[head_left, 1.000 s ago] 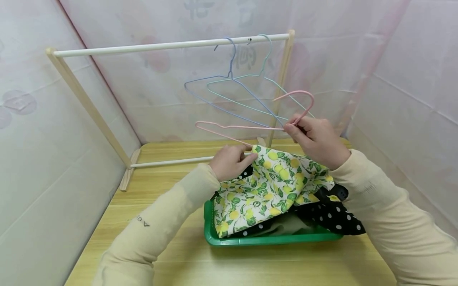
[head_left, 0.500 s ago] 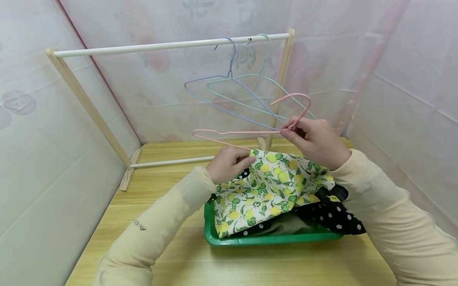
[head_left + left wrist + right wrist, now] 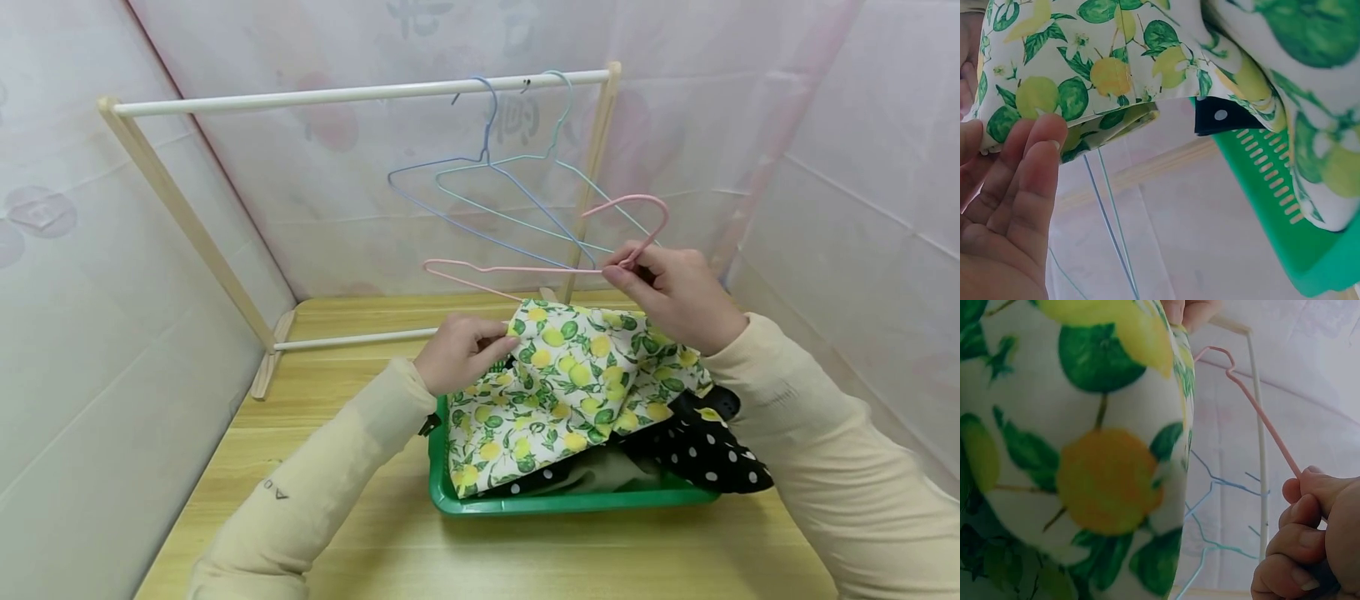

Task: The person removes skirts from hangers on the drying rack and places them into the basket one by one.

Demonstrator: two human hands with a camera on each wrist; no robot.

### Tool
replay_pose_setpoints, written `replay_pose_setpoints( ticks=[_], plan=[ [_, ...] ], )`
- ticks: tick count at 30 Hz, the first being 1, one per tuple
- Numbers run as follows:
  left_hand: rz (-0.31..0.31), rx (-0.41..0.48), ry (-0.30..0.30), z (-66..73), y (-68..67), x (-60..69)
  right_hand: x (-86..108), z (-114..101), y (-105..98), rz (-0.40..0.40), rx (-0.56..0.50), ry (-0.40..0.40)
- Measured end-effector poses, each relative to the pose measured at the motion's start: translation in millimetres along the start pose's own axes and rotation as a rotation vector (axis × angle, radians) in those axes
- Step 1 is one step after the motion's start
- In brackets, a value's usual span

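My right hand grips the pink wire hanger at the base of its hook, and the hook points up. Part of the hanger's lower bar passes behind a lemon-print garment. With thumb and fingers my left hand pinches the garment's upper left edge, seen close in the left wrist view as a hem with an opening under it. The rest of the garment drapes over the green basket. The hanger's right end is hidden behind my right hand and the garment.
A blue hanger and a mint-green hanger hang from the white rail of a wooden-legged rack. Black polka-dot cloth and olive cloth lie in the basket, the black one spilling over its right rim.
The pink hanger dipped slightly, then moved up and right with my right hand. My left hand has moved left, drawing the garment's edge left along the hanger.
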State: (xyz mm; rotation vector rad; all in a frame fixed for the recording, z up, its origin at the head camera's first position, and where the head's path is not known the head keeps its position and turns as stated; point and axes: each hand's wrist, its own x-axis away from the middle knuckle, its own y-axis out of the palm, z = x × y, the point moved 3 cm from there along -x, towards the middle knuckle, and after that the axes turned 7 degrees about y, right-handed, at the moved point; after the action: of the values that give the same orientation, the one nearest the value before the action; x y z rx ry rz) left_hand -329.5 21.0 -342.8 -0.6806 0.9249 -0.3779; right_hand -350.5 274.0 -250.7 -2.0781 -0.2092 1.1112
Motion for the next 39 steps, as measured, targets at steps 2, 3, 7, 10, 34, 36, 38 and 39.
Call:
replay_pose_setpoints(
  ticks=[2,3,7,10,34,36,38,39],
  plan=[
    [0.004,0.003,0.011,-0.1,-1.7,3.6,0.8,1.1,-0.9,0.003,0.003,-0.001],
    [0.006,0.008,0.017,0.0,-2.5,5.3,1.1,1.5,-1.2,0.004,0.003,-0.002],
    [0.016,0.026,0.051,1.3,-4.4,12.6,2.0,3.8,-1.9,0.001,-0.001,0.000],
    [0.023,0.021,0.083,3.6,-4.7,18.2,2.3,6.2,-2.4,-0.005,0.006,0.008],
    [-0.040,-0.069,0.135,9.2,-8.2,49.2,5.3,16.8,-8.0,0.011,0.005,0.089],
    [-0.050,-0.070,0.132,9.1,-7.9,51.8,5.2,17.4,-8.3,0.014,0.008,0.089],
    [-0.060,-0.064,0.129,9.1,-7.4,54.2,4.8,18.1,-8.7,0.016,0.011,0.087],
    [-0.063,-0.064,0.128,9.2,-7.2,55.2,4.7,18.4,-9.0,0.019,0.013,0.086]
  ],
)
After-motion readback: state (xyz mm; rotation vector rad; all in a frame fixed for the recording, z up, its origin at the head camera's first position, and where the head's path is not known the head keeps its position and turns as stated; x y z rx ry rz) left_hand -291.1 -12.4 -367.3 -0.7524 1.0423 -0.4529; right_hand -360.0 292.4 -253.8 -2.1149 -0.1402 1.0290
